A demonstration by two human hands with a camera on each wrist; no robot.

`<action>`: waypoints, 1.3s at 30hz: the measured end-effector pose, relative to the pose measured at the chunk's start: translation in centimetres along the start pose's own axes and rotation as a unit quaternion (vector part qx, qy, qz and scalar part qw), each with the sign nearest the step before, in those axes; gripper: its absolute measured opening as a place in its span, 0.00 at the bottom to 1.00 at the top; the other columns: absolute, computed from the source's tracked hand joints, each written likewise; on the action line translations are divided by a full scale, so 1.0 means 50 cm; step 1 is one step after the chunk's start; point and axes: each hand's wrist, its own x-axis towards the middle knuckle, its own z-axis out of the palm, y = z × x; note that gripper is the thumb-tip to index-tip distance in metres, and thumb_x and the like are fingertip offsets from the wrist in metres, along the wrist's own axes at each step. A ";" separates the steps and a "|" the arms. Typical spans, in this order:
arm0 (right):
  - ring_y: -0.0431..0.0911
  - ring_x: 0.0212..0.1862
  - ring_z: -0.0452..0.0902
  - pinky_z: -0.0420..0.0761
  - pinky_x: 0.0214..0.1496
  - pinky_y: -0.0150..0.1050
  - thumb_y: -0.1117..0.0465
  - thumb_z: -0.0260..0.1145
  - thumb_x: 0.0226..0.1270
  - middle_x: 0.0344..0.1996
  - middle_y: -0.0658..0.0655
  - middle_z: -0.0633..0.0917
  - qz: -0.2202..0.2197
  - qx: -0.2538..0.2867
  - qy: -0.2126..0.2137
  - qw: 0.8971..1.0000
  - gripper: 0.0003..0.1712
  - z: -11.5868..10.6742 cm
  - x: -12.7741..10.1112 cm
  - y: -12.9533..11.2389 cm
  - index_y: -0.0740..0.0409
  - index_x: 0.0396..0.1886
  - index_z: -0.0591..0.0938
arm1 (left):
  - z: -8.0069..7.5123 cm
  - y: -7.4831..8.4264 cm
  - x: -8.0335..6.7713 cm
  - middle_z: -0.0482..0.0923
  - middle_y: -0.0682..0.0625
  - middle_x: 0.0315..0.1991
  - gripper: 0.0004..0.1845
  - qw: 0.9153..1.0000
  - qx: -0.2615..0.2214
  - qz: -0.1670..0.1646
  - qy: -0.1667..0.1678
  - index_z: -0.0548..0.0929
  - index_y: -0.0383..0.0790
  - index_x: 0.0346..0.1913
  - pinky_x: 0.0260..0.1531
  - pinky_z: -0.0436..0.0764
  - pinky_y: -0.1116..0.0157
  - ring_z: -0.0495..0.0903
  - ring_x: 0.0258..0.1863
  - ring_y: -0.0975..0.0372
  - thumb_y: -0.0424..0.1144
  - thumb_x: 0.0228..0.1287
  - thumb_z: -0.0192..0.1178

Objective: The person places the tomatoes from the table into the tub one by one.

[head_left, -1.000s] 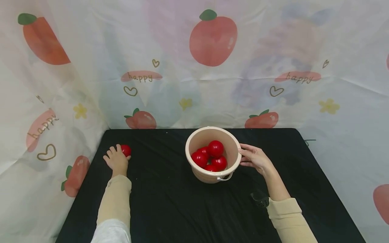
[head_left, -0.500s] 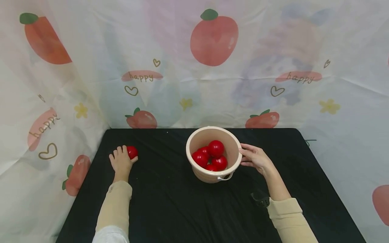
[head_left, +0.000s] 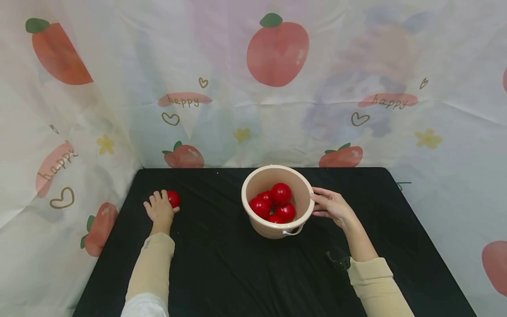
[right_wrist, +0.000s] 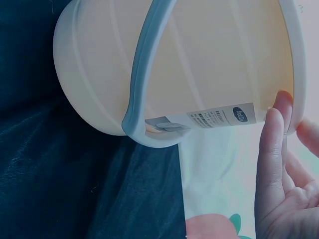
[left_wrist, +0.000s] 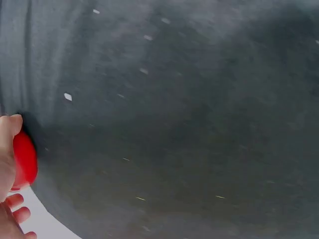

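Observation:
Near the far left of the table, my left hand (head_left: 160, 210) holds a glossy red ball (head_left: 173, 199). In the left wrist view, the thumb lies on one side of the red ball (left_wrist: 25, 162) and the other fingers curl on the opposite side. My right hand (head_left: 332, 206) grips a cream bucket (head_left: 257, 225) by the right of its rim. Seen from the right wrist, fingers (right_wrist: 273, 144) press the bucket's outer wall under the rim, and another digit reaches the rim's edge. Several red balls (head_left: 281, 193) lie inside the bucket.
A black cloth (head_left: 222, 264) covers the table, with small pale specks on it. The bucket's handle (head_left: 294, 231) hangs down at its front. Behind the table and at both sides hang white curtains (head_left: 229, 57) printed with fruit.
My left hand has shifted slightly to the right together with the red ball, mostly in the first half second. The right hand and the bucket have stayed in place.

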 end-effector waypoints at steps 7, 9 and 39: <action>0.38 0.30 0.81 0.81 0.39 0.39 0.56 0.58 0.66 0.40 0.50 0.82 -0.004 -0.003 0.002 1.000 0.35 -0.001 0.001 0.003 0.65 0.68 0.58 | -0.054 0.069 0.025 0.55 0.33 0.58 0.45 0.996 0.030 0.069 0.046 0.54 0.34 0.64 0.57 0.52 0.43 0.55 0.56 0.42 0.50 0.51 0.66; 0.38 0.30 0.80 0.81 0.38 0.38 0.56 0.58 0.66 0.38 0.49 0.82 -0.004 0.000 0.001 1.000 0.35 -0.001 0.001 0.004 0.66 0.68 0.58 | -0.081 0.099 0.028 0.56 0.35 0.57 0.45 0.992 0.039 0.098 0.072 0.54 0.36 0.64 0.56 0.54 0.44 0.56 0.56 0.43 0.51 0.50 0.67; 0.38 0.31 0.80 0.81 0.37 0.36 0.54 0.59 0.65 0.40 0.50 0.82 -0.002 0.009 0.002 1.000 0.37 -0.001 0.001 0.004 0.65 0.68 0.58 | -0.133 0.490 -0.145 0.60 0.52 0.60 0.46 0.804 0.291 0.484 0.183 0.57 0.55 0.66 0.55 0.62 0.59 0.61 0.56 0.59 0.71 0.46 0.56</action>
